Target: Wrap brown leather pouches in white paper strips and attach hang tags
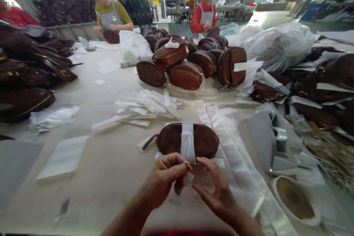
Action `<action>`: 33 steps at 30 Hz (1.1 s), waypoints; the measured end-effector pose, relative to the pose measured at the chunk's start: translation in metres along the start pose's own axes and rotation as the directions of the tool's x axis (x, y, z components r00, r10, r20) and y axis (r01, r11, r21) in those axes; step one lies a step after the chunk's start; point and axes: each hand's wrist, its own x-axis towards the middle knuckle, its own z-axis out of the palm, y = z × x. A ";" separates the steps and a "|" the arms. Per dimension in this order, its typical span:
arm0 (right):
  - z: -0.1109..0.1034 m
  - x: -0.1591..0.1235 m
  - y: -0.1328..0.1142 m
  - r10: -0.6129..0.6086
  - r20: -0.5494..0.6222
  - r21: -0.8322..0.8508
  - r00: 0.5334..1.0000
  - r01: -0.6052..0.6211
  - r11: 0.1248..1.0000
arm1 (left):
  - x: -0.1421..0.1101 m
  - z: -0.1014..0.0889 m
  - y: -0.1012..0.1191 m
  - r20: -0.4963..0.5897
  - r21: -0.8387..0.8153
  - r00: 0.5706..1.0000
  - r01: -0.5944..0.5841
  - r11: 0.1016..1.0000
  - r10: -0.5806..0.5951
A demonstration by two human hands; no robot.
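Note:
A small dark brown leather bag point(168, 141) lies in front of me, with a white paper band point(188, 143) wrapped around its middle. A zip pull strap sticks out at its left end. Just below the bag, my left hand point(170, 175) is closed in a pinch, and a small translucent piece of tape point(189, 179) shows at its fingertips. My right hand point(217, 188) is open beside it, thumb and fingers apart, its fingertips near the lower edge of the bag. Whether those fingertips touch the bag I cannot tell.
Loose white paper strips point(146, 107) lie beyond the bag. Several brown bags point(185, 75) are piled farther back. A grey tape dispenser point(260, 143) and a roll point(295, 199) stand at right. Two co-workers point(117, 14) point(203, 16) handle bags across the table; another person is at far left.

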 end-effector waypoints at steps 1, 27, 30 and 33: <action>0.003 0.003 -0.002 -0.017 0.015 0.004 1.000 0.017 1.000 | -0.002 -0.002 0.003 0.025 -0.030 1.000 0.007 1.000 -0.006; 0.043 0.020 -0.016 0.221 0.160 0.354 0.962 -0.265 0.897 | -0.025 -0.024 0.045 0.212 -0.183 0.975 -0.029 0.983 0.069; 0.042 0.020 -0.016 0.189 0.165 0.328 0.968 -0.235 0.915 | -0.026 -0.027 0.050 0.176 -0.137 0.984 0.018 0.990 0.006; 0.043 0.020 -0.016 0.151 0.208 0.336 0.966 -0.216 0.917 | -0.028 -0.028 0.054 0.130 -0.094 0.990 0.068 0.993 -0.055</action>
